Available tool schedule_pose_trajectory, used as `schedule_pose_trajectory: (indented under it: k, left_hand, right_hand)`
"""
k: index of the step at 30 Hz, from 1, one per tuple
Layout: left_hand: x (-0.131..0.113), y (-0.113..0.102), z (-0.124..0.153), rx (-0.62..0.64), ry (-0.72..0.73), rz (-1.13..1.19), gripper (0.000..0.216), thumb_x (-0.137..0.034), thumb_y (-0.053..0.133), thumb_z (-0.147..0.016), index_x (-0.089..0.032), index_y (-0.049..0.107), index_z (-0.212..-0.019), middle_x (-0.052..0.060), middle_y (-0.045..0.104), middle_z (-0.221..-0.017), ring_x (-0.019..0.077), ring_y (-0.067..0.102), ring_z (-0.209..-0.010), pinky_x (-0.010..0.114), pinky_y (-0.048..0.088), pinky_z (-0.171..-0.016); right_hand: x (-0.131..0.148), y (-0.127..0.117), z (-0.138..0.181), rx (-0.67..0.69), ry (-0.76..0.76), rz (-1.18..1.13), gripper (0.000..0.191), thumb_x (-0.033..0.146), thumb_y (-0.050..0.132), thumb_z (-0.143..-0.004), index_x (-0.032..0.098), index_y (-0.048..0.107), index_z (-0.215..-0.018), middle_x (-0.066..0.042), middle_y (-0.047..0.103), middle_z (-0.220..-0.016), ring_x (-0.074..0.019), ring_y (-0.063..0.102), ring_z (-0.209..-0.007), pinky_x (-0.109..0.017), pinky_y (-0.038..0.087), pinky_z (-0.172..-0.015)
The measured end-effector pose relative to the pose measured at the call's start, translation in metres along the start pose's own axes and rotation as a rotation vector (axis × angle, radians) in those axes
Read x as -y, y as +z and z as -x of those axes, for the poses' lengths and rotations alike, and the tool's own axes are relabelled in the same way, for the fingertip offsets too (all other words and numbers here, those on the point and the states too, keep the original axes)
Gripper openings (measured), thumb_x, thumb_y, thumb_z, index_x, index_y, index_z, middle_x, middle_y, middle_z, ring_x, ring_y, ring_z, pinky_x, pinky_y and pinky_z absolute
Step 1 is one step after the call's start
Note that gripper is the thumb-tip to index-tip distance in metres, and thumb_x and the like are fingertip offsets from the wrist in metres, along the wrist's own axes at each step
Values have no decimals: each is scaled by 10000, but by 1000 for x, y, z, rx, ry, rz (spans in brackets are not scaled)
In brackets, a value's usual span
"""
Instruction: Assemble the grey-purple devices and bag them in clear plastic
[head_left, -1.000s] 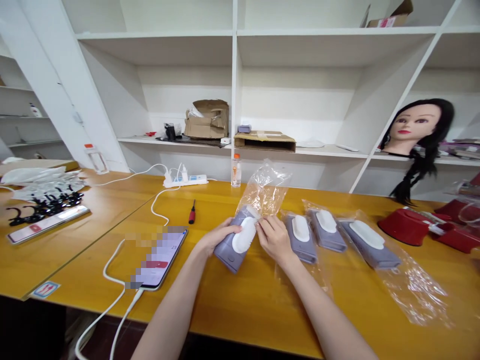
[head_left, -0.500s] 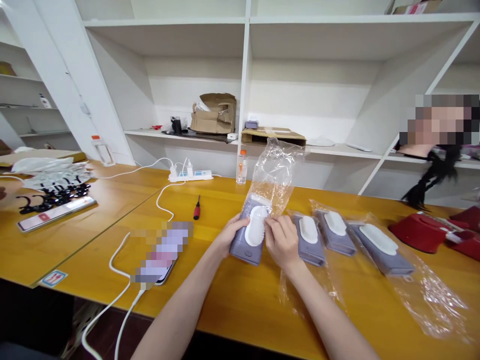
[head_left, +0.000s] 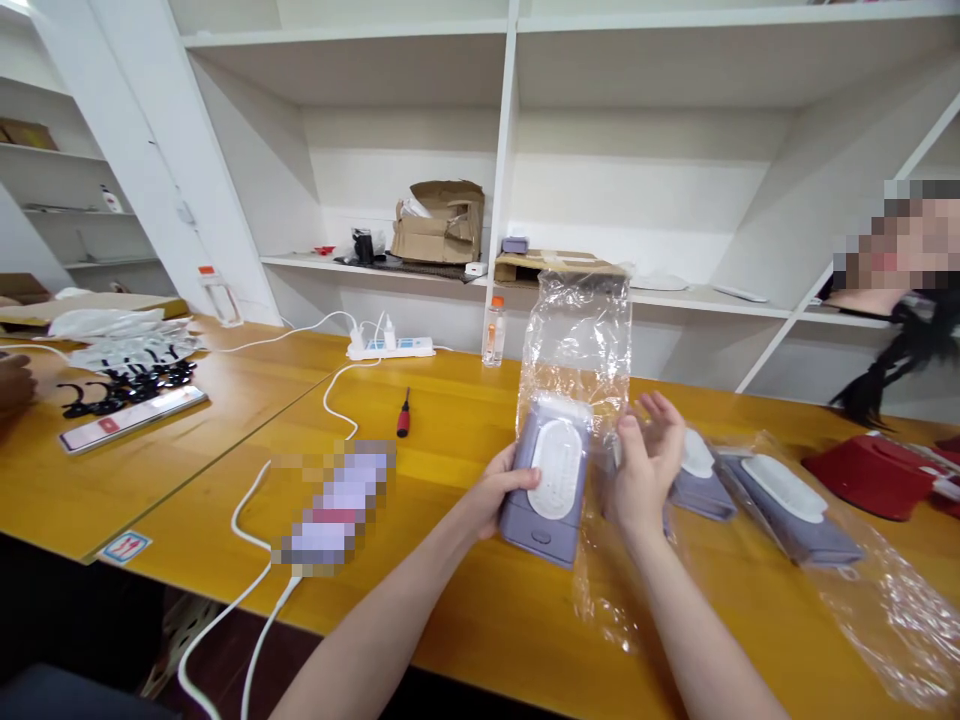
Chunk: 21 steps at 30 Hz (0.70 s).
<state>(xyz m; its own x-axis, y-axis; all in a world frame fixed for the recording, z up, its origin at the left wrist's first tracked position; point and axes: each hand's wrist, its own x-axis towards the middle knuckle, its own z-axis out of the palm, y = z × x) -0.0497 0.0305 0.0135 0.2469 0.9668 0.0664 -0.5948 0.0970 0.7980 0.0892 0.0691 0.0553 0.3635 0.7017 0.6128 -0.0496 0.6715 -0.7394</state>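
Observation:
My left hand (head_left: 496, 492) grips a purple-grey box (head_left: 523, 522) by its left side, thumb on the white oval piece (head_left: 559, 468) on its front. A clear plastic bag (head_left: 576, 325) is around the box, and its loose part rises above the top. Just right of the box is my right hand (head_left: 646, 468), fingers apart and holding nothing. Behind that hand another such box is mostly hidden. Two more purple-grey boxes with white oval pieces, a nearer one (head_left: 701, 492) and a larger one (head_left: 799, 530) in clear plastic, lie to the right.
Left of my arms lie a charging phone (head_left: 334, 510) and a red-handled screwdriver (head_left: 404, 415). A power strip (head_left: 397, 347) and a bottle (head_left: 494, 335) stand at the back. Black hooks (head_left: 127, 385) are at left; a red object (head_left: 870, 475) and a person at right.
My right hand has come off the white oval piece, moved right and spread its fingers. The box in my left hand now appears further right and a little lower; the view has shifted too.

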Motion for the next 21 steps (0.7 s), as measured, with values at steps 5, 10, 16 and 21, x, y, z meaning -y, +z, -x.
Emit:
schedule_pose_trajectory:
  k: [5,10,16,21]
  left_hand:
    - [6,4,-5,-51,28,-24,528,-362,694,-634,-187,543,-1108,78,654,-1008,219,609,-895,300,445,-771]
    - [12,5,-8,-172,-116,-113,601,-532,563,-719,-253,447,-1238,63,567,-1199,219,524,-1077,323,433,-845]
    - [-2,4,4,146,-93,-129,998,-340,719,-622,-385,77,-1384,69,329,-1406,250,480,-1133,319,462,-787]
    - [0,3,4,197,65,-244,1223,-133,772,-536,-379,-84,-1374,130,352,-1377,258,529,-1069,356,460,-818]
  right_hand:
    - [-11,4,2,362,702,-289,323,441,631,-678,155,608,-828,-63,677,-781,-252,632,-814,-364,500,-709]
    - [-19,6,9,269,812,-323,251,359,691,-631,159,611,-759,-23,680,-643,-215,655,-681,-315,520,-644]
    - [-25,-3,-6,216,864,-351,221,378,636,-667,182,602,-763,-29,696,-667,-228,663,-699,-337,528,-640]
    - [-22,-8,-11,260,896,-376,269,432,600,-691,187,611,-802,-41,706,-714,-236,663,-741,-350,529,-653]
